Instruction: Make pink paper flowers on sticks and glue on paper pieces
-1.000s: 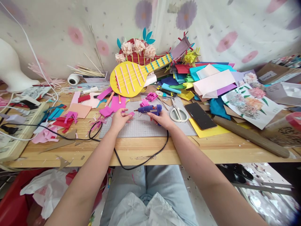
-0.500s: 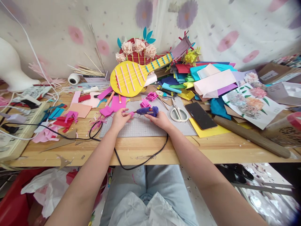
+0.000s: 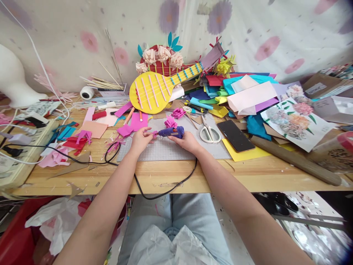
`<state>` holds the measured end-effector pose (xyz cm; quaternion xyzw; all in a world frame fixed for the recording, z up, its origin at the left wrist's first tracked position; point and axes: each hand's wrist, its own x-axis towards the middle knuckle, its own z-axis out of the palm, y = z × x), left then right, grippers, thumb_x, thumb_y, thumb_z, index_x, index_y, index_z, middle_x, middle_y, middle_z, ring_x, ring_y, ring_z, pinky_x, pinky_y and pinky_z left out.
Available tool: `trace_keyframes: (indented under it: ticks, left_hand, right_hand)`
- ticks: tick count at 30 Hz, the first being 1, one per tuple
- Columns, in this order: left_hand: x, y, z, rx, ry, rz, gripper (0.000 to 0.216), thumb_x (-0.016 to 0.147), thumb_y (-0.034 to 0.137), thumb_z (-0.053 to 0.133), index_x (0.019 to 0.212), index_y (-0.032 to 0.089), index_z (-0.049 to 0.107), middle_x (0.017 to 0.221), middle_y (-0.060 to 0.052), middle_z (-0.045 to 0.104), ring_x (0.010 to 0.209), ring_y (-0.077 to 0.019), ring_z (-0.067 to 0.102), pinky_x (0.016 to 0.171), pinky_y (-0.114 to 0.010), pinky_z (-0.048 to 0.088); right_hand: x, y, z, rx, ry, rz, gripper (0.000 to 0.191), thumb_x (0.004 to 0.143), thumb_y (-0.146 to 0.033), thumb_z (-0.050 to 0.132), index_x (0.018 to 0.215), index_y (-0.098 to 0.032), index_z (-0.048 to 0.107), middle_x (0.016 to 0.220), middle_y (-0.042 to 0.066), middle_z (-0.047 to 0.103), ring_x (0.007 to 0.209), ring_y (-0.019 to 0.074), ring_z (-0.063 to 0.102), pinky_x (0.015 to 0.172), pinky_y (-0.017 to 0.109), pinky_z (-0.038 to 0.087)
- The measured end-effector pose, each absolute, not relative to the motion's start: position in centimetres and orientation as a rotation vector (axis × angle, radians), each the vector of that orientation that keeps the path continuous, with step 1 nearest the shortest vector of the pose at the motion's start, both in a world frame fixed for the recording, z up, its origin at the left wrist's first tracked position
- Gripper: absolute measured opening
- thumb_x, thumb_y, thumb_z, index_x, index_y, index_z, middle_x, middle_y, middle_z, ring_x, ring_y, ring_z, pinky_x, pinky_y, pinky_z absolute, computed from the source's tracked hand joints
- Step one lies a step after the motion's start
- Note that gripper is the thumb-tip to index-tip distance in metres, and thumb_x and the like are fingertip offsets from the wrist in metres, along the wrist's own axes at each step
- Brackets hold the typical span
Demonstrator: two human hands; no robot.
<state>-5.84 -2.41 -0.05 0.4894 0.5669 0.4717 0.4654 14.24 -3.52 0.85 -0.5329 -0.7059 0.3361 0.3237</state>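
My right hand is closed around a blue hot glue gun, its nozzle pointing left. A small magenta paper piece is pinched in the fingers of my left hand, right at the nozzle tip; whether the two touch I cannot tell. Both hands are just above a grey cutting mat. Behind the glue gun lie two crumpled magenta paper flowers, a nearer one and a farther one. Flat magenta paper rests beyond my left hand.
White-handled scissors and a black phone lie to the right. A yellow paper lute leans at the back. A black cord loops over the table's front edge. Coloured paper is heaped at the back right; a power strip sits left.
The glue gun and my right hand have shifted slightly left and tilted a little. My left hand stays nearly in place with the magenta piece.
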Motion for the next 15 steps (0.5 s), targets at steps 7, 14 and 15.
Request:
trace_keyframes:
  ticks: [7,14,15]
  left_hand:
    - [-5.8,-2.4,-0.1,1.187,1.385,1.178,0.03,0.065,0.014,0.06,0.093,0.015,0.049,0.071,-0.003,0.065,0.064,-0.0161,0.066,0.048,-0.022,0.051]
    - [-6.0,-2.2,-0.6,1.211,1.341,1.26,0.034,0.059,0.018,0.064,0.076,0.019,0.035,0.061,0.004,0.057,0.06,-0.0167,0.066,0.048,-0.022,0.049]
    - [-6.0,-2.2,-0.6,1.216,1.339,1.263,0.032,0.058,0.018,0.064,0.075,0.019,0.036,0.06,0.004,0.057,0.06,-0.0163,0.065,0.048,-0.022,0.049]
  right_hand:
    - [14.6,-3.4,1.0,-1.41,-1.725,0.974,0.04,0.067,-0.057,0.058,0.06,-0.017,0.057,0.044,-0.002,0.049,0.044,0.0106,0.047,0.046,0.023,0.037]
    - [15.4,-2.6,1.3,-1.13,-1.244,1.174,0.045,0.064,-0.06,0.061,0.054,-0.018,0.049,0.048,-0.003,0.051,0.036,0.0047,0.038,0.034,0.019,0.031]
    - [15.6,-2.4,1.4,-1.098,-1.178,1.19,0.044,0.063,-0.059,0.062,0.055,-0.018,0.049,0.049,-0.003,0.051,0.036,0.0044,0.039,0.033,0.019,0.031]
